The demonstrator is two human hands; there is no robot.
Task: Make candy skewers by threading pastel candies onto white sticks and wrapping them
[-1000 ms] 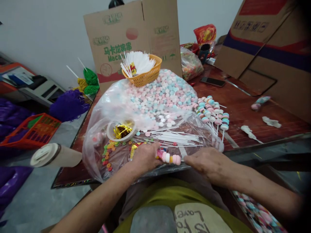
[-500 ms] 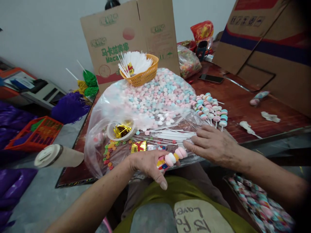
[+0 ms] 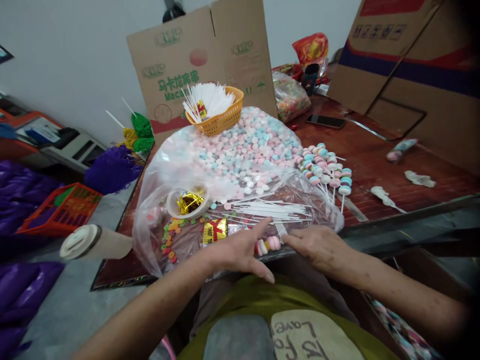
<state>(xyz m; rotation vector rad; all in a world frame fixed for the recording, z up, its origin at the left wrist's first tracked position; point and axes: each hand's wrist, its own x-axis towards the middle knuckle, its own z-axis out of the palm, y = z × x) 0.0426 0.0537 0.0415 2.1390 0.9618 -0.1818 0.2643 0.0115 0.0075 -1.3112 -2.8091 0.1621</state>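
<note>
Near the table's front edge, my left hand (image 3: 243, 252) is open, thumb and index finger spread, beside a short row of pink, white and orange candies (image 3: 270, 244). My right hand (image 3: 318, 250) reaches in from the right, its fingertips at the right end of that row; its fingers are bent together, and what they hold, if anything, is too small to tell. Just beyond lie loose white sticks (image 3: 272, 211). A gold packet (image 3: 214, 231) and a bowl of gold ties (image 3: 188, 202) stand left of them. Finished candy skewers (image 3: 325, 167) lie to the right.
A plastic bag of pastel candies (image 3: 247, 145) fills the middle, with an orange basket of white sticks (image 3: 221, 120) on it. Cardboard boxes (image 3: 240, 60) stand behind. A lidded cup (image 3: 95, 242) tilts at the left edge; a phone (image 3: 325, 121) lies at the back right.
My right hand has moved down and left from the sticks to the candy row. My left hand has shifted slightly right, its index finger now raised. The view has shifted slightly.
</note>
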